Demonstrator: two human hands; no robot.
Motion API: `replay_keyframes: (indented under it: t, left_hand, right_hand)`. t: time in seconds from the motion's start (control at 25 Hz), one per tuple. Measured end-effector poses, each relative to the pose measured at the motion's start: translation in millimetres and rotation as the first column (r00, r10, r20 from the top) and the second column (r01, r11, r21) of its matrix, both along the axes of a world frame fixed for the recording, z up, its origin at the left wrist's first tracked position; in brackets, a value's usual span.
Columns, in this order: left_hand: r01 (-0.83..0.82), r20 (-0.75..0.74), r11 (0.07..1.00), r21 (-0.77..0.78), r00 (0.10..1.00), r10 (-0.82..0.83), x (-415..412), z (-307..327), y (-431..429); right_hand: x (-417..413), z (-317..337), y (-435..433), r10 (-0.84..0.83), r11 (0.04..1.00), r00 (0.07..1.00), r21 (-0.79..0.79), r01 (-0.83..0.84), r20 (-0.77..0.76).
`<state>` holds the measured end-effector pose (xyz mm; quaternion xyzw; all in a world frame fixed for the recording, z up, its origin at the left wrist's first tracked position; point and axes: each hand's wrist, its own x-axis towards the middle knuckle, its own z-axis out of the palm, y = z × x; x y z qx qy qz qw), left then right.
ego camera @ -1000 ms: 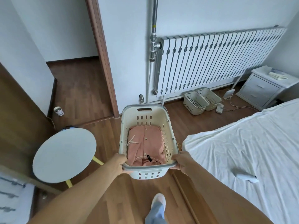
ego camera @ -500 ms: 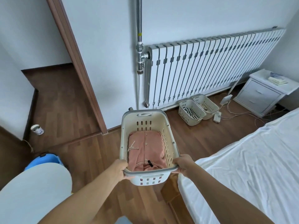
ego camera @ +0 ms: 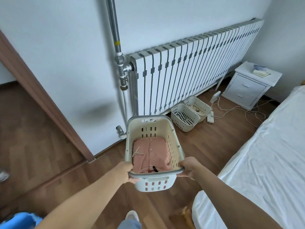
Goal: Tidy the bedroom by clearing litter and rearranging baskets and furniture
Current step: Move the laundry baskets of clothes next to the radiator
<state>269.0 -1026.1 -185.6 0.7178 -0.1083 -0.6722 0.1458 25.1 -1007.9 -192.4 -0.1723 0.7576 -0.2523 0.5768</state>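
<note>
I carry a cream laundry basket (ego camera: 175, 146) with a grey rim, held above the wooden floor in front of me. A folded pink garment (ego camera: 151, 156) lies inside it. My left hand (ego camera: 126, 170) grips the near rim at its left corner. My right hand (ego camera: 189, 167) grips the near rim at its right corner. Two smaller cream baskets stand on the floor by the radiator: one (ego camera: 179, 120) with striped cloth, and one (ego camera: 200, 106) behind it.
A white radiator (ego camera: 189, 76) and a metal pipe (ego camera: 118, 55) line the wall ahead. A white nightstand (ego camera: 247, 90) stands at the far right, with cables and a power strip (ego camera: 210, 118) on the floor. The bed (ego camera: 264, 154) fills the right side. A brown door frame (ego camera: 41, 96) is left.
I have walked forward with the basket towards the radiator wall. The round table at the left has dropped out of view. Both hands keep their grip on the rim.
</note>
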Motion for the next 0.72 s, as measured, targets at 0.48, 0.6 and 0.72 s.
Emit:
replay_keyframes:
  t: [0.48,0.6,0.72]
  left_hand:
    - [0.278,-0.009,0.956,0.094,0.96,-0.278,-57.4,-10.1,-170.0]
    - [0.285,-0.017,0.954,0.091,0.958,-0.285,-91.0,-13.1,-206.7]
    - [0.301,-0.005,0.951,0.076,0.954,-0.301,-126.9,-10.9,-244.6]
  right_hand:
    - [-43.1,-1.8,-108.3,-0.194,0.98,0.981,0.034,0.195,-0.023]
    - [-75.2,-9.3,-143.3,-0.214,0.976,0.976,0.04,0.216,-0.033]
    - [-109.9,-12.1,-180.1,-0.213,0.976,0.976,0.038,0.214,-0.033]
